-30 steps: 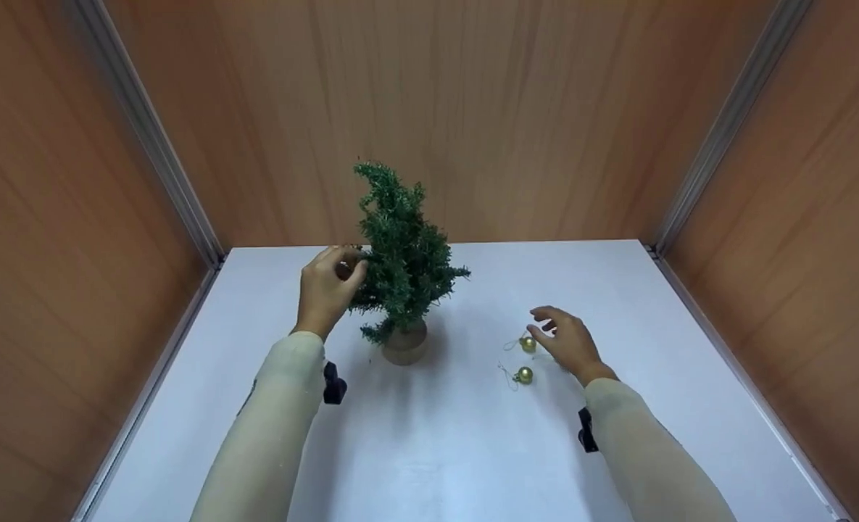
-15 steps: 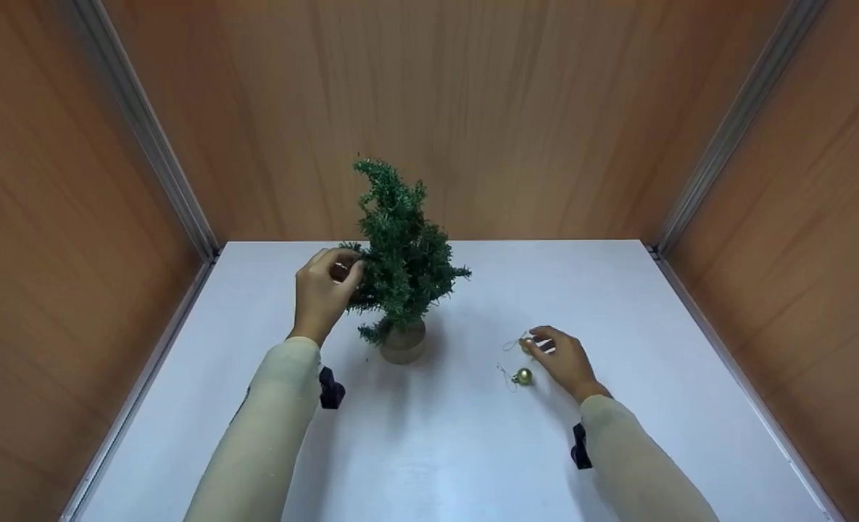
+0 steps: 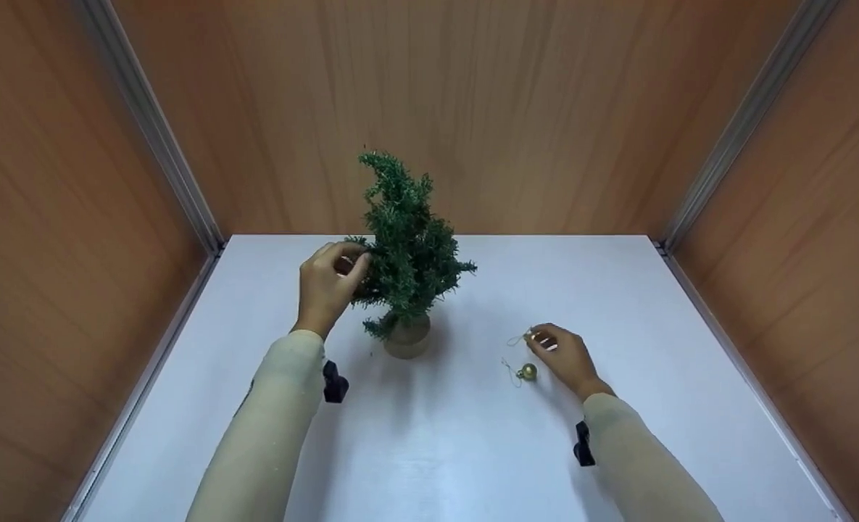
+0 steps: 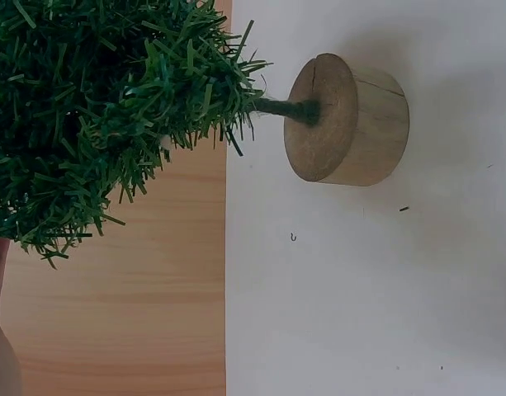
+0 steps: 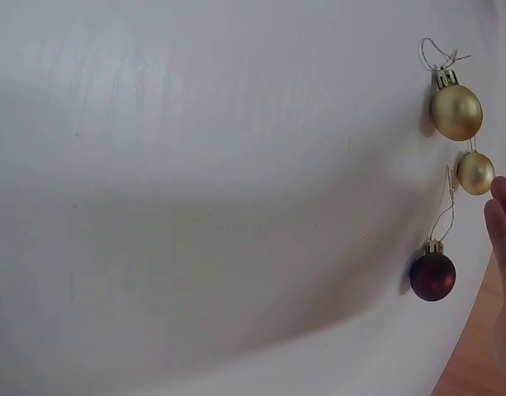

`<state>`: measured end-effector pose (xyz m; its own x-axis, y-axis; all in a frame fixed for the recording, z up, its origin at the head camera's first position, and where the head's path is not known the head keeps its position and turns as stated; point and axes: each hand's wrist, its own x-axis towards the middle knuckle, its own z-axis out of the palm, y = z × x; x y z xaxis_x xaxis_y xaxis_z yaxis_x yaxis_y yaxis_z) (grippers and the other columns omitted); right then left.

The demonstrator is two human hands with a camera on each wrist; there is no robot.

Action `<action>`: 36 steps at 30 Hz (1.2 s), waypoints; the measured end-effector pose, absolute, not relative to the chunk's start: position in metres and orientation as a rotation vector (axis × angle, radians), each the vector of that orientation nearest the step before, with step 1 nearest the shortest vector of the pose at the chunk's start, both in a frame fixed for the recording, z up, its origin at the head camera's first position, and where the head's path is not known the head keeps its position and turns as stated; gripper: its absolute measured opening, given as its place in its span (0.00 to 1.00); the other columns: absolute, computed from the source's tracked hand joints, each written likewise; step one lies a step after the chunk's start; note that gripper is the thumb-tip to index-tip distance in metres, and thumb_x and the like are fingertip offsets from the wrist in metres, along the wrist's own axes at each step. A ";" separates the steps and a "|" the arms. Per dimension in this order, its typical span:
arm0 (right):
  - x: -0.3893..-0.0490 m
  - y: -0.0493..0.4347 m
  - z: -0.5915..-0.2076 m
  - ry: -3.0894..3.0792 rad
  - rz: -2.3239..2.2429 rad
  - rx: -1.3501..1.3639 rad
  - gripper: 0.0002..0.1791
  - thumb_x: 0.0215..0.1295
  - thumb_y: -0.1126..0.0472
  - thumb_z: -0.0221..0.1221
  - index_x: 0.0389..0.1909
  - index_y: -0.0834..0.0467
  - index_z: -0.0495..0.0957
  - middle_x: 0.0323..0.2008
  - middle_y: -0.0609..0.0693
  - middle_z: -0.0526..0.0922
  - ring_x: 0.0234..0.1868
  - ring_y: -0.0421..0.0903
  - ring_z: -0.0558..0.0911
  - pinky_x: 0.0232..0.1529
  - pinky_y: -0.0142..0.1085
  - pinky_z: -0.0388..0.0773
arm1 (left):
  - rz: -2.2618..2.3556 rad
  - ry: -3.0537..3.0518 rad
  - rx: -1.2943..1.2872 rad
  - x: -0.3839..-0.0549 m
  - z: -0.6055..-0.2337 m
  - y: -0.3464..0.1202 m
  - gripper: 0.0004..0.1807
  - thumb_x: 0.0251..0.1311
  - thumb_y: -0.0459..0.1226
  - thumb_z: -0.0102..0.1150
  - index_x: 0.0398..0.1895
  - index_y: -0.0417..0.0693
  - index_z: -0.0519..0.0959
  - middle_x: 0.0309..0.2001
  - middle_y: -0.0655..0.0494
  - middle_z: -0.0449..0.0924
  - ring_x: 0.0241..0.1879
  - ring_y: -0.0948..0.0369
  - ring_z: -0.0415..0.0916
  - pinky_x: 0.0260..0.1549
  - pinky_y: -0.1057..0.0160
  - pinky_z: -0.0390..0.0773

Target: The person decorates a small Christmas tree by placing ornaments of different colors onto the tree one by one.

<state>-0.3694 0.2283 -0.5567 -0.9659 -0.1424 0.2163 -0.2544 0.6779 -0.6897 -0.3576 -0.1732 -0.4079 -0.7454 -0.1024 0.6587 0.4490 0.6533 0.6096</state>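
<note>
My left hand (image 3: 325,288) pinches a left-side branch of a small artificial Christmas tree (image 3: 407,254); its fingertips are partly hidden by the foliage. The tree stands on a round wooden base (image 4: 343,124). On the right, my right hand (image 3: 565,360) has its thumb and fingers on a small gold bauble (image 5: 475,173), mostly hidden by the fingers in the head view. A second gold bauble (image 5: 456,112) lies just beside it on the table, its string loop spread out. A dark red bauble (image 5: 432,276) also lies near the right fingers (image 5: 502,219), hidden in the head view.
The white table (image 3: 429,464) is bounded by a wood-grain back wall (image 3: 516,116) and side panels with metal corner rails (image 3: 161,138). Small dark bits (image 4: 404,209) lie near the tree base. A dark wrist device (image 3: 335,383) hangs under each sleeve.
My right hand has come down toward me, and its fingers have closed over the farther gold bauble. My left hand stays at the tree branch. The camera view has shifted slightly.
</note>
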 end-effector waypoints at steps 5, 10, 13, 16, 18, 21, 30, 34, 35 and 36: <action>-0.368 0.223 -0.556 -2.739 1.173 0.332 0.17 0.58 0.51 0.59 0.46 0.55 0.77 0.35 0.45 0.79 0.37 0.43 0.77 0.40 0.39 0.74 | -1.061 -2.170 -0.259 -0.351 -0.411 -0.178 0.12 0.56 0.50 0.56 0.39 0.57 0.80 0.34 0.67 0.76 0.27 0.70 0.74 0.29 0.68 0.75; -0.364 0.223 -0.556 -2.748 1.189 0.354 0.17 0.58 0.53 0.59 0.47 0.55 0.77 0.37 0.46 0.78 0.37 0.44 0.77 0.39 0.40 0.74 | -1.066 -2.149 -0.240 -0.351 -0.413 -0.180 0.11 0.56 0.48 0.57 0.39 0.56 0.81 0.33 0.67 0.77 0.26 0.69 0.73 0.28 0.66 0.75; -0.361 0.223 -0.560 -2.748 1.215 0.351 0.18 0.58 0.53 0.60 0.48 0.56 0.77 0.38 0.47 0.78 0.38 0.46 0.77 0.39 0.40 0.74 | -1.086 -2.141 -0.232 -0.351 -0.412 -0.180 0.11 0.56 0.48 0.57 0.39 0.56 0.81 0.33 0.66 0.77 0.27 0.68 0.73 0.28 0.65 0.75; -0.358 0.226 -0.566 -2.756 1.226 0.329 0.19 0.57 0.53 0.61 0.49 0.56 0.77 0.39 0.48 0.78 0.38 0.46 0.77 0.38 0.39 0.74 | -1.103 -2.148 -0.240 -0.351 -0.411 -0.180 0.13 0.56 0.50 0.56 0.39 0.56 0.80 0.34 0.66 0.77 0.27 0.68 0.73 0.28 0.66 0.75; -0.355 0.227 -0.569 -2.758 1.239 0.310 0.19 0.57 0.54 0.61 0.49 0.56 0.77 0.40 0.50 0.78 0.38 0.46 0.77 0.37 0.39 0.74 | -1.104 -2.158 -0.238 -0.351 -0.411 -0.180 0.13 0.56 0.51 0.56 0.40 0.57 0.80 0.34 0.67 0.77 0.27 0.69 0.73 0.28 0.67 0.75; -0.352 0.228 -0.574 -2.752 1.263 0.275 0.19 0.56 0.55 0.62 0.48 0.56 0.77 0.40 0.51 0.78 0.37 0.45 0.77 0.36 0.39 0.75 | -1.104 -2.165 -0.230 -0.352 -0.411 -0.179 0.14 0.56 0.52 0.55 0.39 0.58 0.80 0.34 0.67 0.77 0.27 0.70 0.73 0.27 0.68 0.74; -0.349 0.227 -0.593 -2.732 1.348 0.232 0.18 0.55 0.54 0.63 0.45 0.57 0.78 0.38 0.49 0.79 0.35 0.43 0.78 0.32 0.34 0.76 | -1.089 -2.196 -0.251 -0.348 -0.411 -0.181 0.14 0.57 0.53 0.54 0.39 0.58 0.80 0.34 0.66 0.77 0.26 0.67 0.74 0.26 0.67 0.74; -0.348 0.225 -0.595 -2.732 1.365 0.208 0.18 0.54 0.53 0.63 0.45 0.56 0.78 0.38 0.48 0.79 0.35 0.42 0.77 0.33 0.35 0.75 | -1.080 -2.186 -0.233 -0.346 -0.411 -0.183 0.15 0.57 0.53 0.53 0.39 0.58 0.80 0.33 0.66 0.77 0.26 0.68 0.73 0.27 0.67 0.74; -0.348 0.225 -0.595 -2.729 1.363 0.203 0.18 0.54 0.54 0.63 0.45 0.56 0.78 0.38 0.47 0.79 0.35 0.42 0.77 0.33 0.35 0.75 | -1.076 -2.189 -0.225 -0.345 -0.411 -0.184 0.15 0.57 0.53 0.53 0.39 0.58 0.80 0.34 0.66 0.77 0.27 0.69 0.73 0.27 0.68 0.74; -0.347 0.225 -0.595 -2.729 1.358 0.203 0.18 0.54 0.54 0.63 0.45 0.56 0.78 0.38 0.47 0.79 0.35 0.43 0.77 0.33 0.36 0.75 | -1.075 -2.191 -0.223 -0.344 -0.411 -0.184 0.15 0.57 0.53 0.53 0.40 0.57 0.80 0.34 0.66 0.77 0.27 0.69 0.73 0.27 0.67 0.74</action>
<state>-0.3473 0.2247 -0.5953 -0.9874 -0.0798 0.1363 -0.1569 0.5965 -0.7871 -0.3442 -0.1838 -0.4112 -0.7559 -0.1354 0.6405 0.4237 0.6446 0.6363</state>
